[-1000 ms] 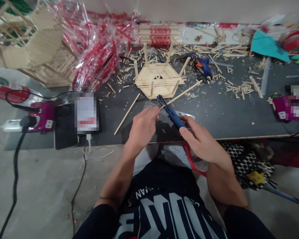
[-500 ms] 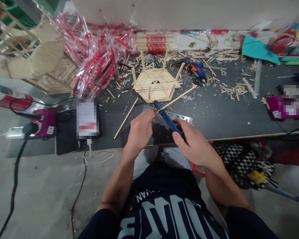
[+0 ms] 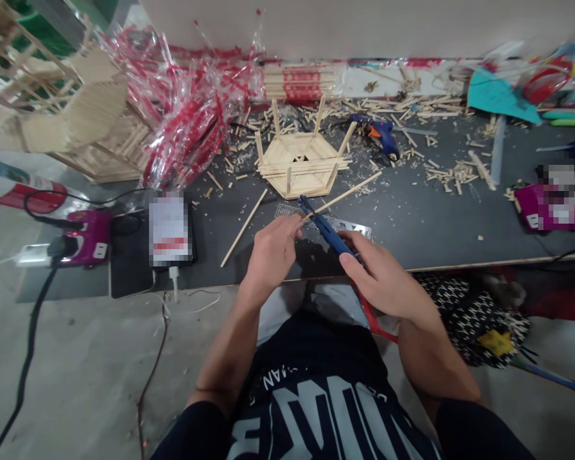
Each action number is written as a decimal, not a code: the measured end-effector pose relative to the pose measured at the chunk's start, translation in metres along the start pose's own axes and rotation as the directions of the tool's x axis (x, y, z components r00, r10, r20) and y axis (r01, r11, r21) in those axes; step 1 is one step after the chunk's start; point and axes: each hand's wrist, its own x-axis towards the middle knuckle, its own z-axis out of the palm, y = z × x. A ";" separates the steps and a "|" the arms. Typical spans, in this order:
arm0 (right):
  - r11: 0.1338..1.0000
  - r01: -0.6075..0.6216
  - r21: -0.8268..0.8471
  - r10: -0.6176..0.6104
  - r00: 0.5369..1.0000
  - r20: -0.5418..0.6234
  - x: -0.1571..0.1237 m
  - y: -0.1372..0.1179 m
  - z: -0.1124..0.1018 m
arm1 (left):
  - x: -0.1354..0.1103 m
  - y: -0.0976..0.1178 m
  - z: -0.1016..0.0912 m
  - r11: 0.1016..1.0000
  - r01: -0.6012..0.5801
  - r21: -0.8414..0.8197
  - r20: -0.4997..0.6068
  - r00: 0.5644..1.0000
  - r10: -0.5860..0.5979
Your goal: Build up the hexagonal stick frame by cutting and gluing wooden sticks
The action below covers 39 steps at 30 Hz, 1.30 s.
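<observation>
My left hand (image 3: pixel 274 248) pinches the near end of a thin wooden stick (image 3: pixel 349 193), which slants up to the right. In my right hand (image 3: pixel 381 271) is a long blue cutter (image 3: pixel 329 234), its head pointing up and left and lying across the stick close to my left fingertips. Whether its jaws bite the stick I cannot tell. Just beyond stands a hexagonal wooden-stick frame (image 3: pixel 299 185) with upright posts at its corners. Partly beneath the cutter lies a metal ruler (image 3: pixel 357 228). Another loose stick (image 3: pixel 243 228) rests left of my left hand.
A blue glue gun (image 3: pixel 386 137) lies behind the frame, among scattered stick offcuts (image 3: pixel 453 174). Red-and-clear plastic wrappers (image 3: pixel 186 128) pile up at the back left. A phone (image 3: pixel 169 230) and a purple power socket (image 3: pixel 89 236) with cables sit left. Another purple socket (image 3: pixel 531 207) is right.
The view has shifted slightly. Both hands hold the same stick and cutter, in nearly the same pose; the cutter's head appears slightly right and lower.
</observation>
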 end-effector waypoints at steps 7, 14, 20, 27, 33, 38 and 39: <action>0.999 -0.034 0.024 0.034 0.999 0.004 0.001 -0.001 -0.003 | 0.001 0.001 0.001 0.999 0.041 -0.010 0.039 0.998 -0.040; 0.999 -0.053 0.005 0.053 0.999 0.012 0.001 -0.002 -0.003 | 0.002 0.002 0.002 0.999 0.034 0.006 0.029 0.999 -0.034; 0.999 -0.017 -0.044 0.016 1.000 -0.019 -0.001 -0.004 0.003 | 0.002 0.001 0.003 1.000 0.020 0.002 0.006 1.000 -0.020; 0.976 -0.074 -0.206 0.065 0.997 -0.052 -0.005 -0.008 0.015 | 0.001 0.000 0.004 1.000 0.024 -0.010 0.015 1.000 -0.024; 0.976 -0.078 -0.203 0.070 0.996 -0.049 -0.005 -0.006 0.016 | 0.000 0.000 0.005 0.999 0.034 -0.010 0.015 0.999 -0.034; 0.992 -0.068 -0.107 0.065 0.997 -0.032 -0.004 -0.005 0.009 | 0.000 0.002 0.005 1.000 0.004 -0.015 0.000 1.000 -0.004; 0.994 -0.063 -0.094 0.060 0.998 -0.026 -0.005 -0.005 0.008 | 0.000 0.003 0.005 1.000 0.002 -0.013 0.000 1.000 -0.002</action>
